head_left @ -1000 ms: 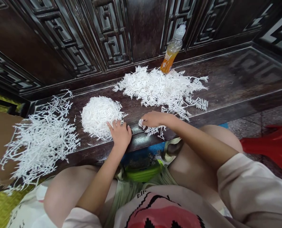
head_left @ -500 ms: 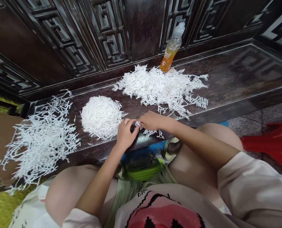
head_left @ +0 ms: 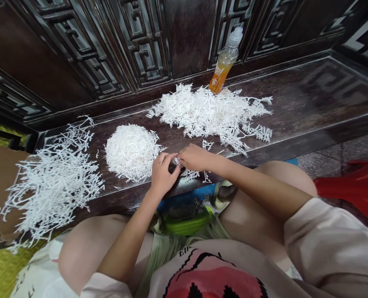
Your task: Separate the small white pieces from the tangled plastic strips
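White sprigs (head_left: 58,186) lie at nine o'clock on my feed, a tangled heap overlapping some cardboard (head_left: 2,174) that the frame cuts off. Closer in at nine, on the tabletop (head_left: 298,97), a rounded white mound (head_left: 132,151) is too dense for me to separate into pieces. The left hand (head_left: 164,171) overlaps its edge; I can't tell whether they touch. Just off centre at seven, it is together with the right hand (head_left: 193,157), fingers clamped on a small white bit (head_left: 176,161) they mostly cover. Loose scraps (head_left: 190,175) at six are partly hidden. At one spreads a broad white pile (head_left: 213,111), a bottle (head_left: 222,68) behind it, its label unreadable to me. At three, the frame cuts off a red object (head_left: 354,186).
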Demonstrator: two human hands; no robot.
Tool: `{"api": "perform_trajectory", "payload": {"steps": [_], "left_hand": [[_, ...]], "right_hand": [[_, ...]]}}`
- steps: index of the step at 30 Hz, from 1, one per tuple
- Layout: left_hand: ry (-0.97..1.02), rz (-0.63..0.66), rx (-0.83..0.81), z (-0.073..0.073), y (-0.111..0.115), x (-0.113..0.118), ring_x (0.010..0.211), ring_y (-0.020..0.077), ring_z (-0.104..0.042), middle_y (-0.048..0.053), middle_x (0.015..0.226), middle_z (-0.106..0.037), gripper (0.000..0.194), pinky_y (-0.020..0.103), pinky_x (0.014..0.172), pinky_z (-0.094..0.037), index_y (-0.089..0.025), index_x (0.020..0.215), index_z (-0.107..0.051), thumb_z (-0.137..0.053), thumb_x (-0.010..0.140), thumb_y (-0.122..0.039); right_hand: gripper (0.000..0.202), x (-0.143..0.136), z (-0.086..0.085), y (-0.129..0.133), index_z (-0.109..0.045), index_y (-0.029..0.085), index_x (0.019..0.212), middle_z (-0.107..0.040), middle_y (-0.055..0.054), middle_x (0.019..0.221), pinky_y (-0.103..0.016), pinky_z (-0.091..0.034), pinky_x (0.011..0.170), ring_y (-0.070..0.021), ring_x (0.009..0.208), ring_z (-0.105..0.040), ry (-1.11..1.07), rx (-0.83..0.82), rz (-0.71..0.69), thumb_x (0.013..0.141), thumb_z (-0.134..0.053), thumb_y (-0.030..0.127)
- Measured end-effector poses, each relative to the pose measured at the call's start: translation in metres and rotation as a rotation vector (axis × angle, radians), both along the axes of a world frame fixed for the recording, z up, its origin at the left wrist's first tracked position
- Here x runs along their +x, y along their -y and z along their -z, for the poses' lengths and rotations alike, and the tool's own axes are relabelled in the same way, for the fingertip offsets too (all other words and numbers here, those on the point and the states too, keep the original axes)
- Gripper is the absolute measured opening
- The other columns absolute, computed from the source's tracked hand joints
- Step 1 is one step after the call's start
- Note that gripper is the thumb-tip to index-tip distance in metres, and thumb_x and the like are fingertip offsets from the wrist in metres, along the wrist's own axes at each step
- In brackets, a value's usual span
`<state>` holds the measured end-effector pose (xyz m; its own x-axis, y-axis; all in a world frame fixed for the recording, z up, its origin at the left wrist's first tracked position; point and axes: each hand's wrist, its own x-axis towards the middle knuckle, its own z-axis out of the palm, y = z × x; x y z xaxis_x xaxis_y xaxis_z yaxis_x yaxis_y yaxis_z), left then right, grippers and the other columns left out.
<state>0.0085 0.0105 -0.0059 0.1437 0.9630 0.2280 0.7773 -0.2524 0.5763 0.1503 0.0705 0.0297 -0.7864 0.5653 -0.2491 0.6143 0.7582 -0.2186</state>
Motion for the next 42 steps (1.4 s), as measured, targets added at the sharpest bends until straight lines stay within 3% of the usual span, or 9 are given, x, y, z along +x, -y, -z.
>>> {"api": "perform_trajectory", "payload": {"steps": [7, 15, 24, 30, 35, 42], "left_hand": [[-0.059, 0.032, -0.002, -0.003, 0.001, -0.002, 0.083, 0.0187, -0.048, 0.004, 0.082, -0.053, 0.024, 0.033, 0.077, -0.034, -0.021, 0.096, -0.053, -0.046, 0.075, -0.031], [-0.142, -0.015, 0.073, 0.001, 0.001, -0.002, 0.084, 0.0201, -0.048, 0.005, 0.082, -0.056, 0.016, 0.034, 0.077, -0.031, -0.021, 0.082, -0.056, -0.044, 0.076, -0.028], [-0.114, 0.059, -0.012, -0.002, 0.0, -0.003, 0.079, 0.0182, -0.048, 0.004, 0.08, -0.053, 0.013, 0.031, 0.072, -0.034, -0.02, 0.08, -0.051, -0.046, 0.074, -0.03], [-0.149, 0.008, 0.006, 0.002, 0.0, -0.003, 0.08, 0.0187, -0.048, 0.004, 0.08, -0.054, 0.013, 0.031, 0.072, -0.033, -0.02, 0.081, -0.052, -0.043, 0.076, -0.029], [-0.197, 0.025, 0.031, 0.003, -0.001, -0.004, 0.078, 0.0174, -0.048, 0.003, 0.078, -0.054, 0.014, 0.03, 0.071, -0.031, -0.02, 0.076, -0.052, -0.041, 0.078, -0.028], [-0.188, -0.047, 0.083, 0.002, -0.002, -0.005, 0.071, 0.0159, -0.046, 0.002, 0.07, -0.051, 0.012, 0.029, 0.066, -0.03, -0.019, 0.066, -0.047, -0.042, 0.077, -0.022]], "right_hand": [[0.034, 0.005, -0.005, 0.0, -0.058, 0.013, 0.074, -0.061, -0.01, 0.076, -0.028, -0.028, 0.064, -0.0158, 0.069, -0.053, 0.007, -0.057, 0.003, 0.084, -0.027, 0.023], [0.029, -0.001, 0.0, 0.006, -0.058, 0.012, 0.082, -0.062, -0.012, 0.084, -0.03, -0.031, 0.07, -0.0193, 0.079, -0.056, 0.03, -0.058, 0.004, 0.082, -0.03, 0.022], [0.025, 0.001, 0.0, 0.004, -0.058, 0.013, 0.08, -0.062, -0.011, 0.08, -0.029, -0.03, 0.067, -0.0174, 0.075, -0.055, -0.024, -0.056, 0.029, 0.081, -0.034, 0.021], [0.026, 0.0, -0.001, 0.004, -0.058, 0.014, 0.078, -0.063, -0.01, 0.08, -0.029, -0.029, 0.067, -0.0176, 0.075, -0.056, -0.031, -0.005, 0.094, 0.081, -0.034, 0.021], [0.023, 0.0, 0.0, 0.004, -0.058, 0.015, 0.079, -0.063, -0.008, 0.08, -0.028, -0.029, 0.066, -0.0178, 0.076, -0.055, -0.036, -0.036, 0.078, 0.08, -0.036, 0.022], [0.026, -0.003, 0.006, 0.007, -0.058, 0.018, 0.08, -0.061, -0.005, 0.078, -0.026, -0.025, 0.062, -0.0151, 0.071, -0.052, -0.136, -0.021, 0.075, 0.084, -0.033, 0.025]]}}
